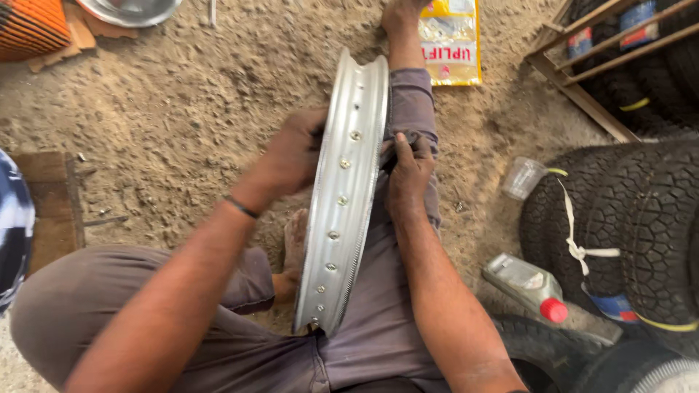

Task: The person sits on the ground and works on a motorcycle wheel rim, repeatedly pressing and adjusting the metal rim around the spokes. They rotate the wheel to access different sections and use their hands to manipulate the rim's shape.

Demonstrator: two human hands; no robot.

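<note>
Nearby, a red-capped bottle [530, 285] lies beside an upright clear cup [521, 177].

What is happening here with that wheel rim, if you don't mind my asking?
A person sits on the sandy ground with a silver spoked wheel rim standing on edge over their lap. The left hand grips the rim's left side, while the right hand pinches something dark at its right edge; what it is cannot be told. A red-capped bottle and stacked tyres lie nearby.

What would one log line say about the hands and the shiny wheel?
left hand: grips wheel rim | right hand: pinches dark cloth at rim | rim: upright on lap
</note>
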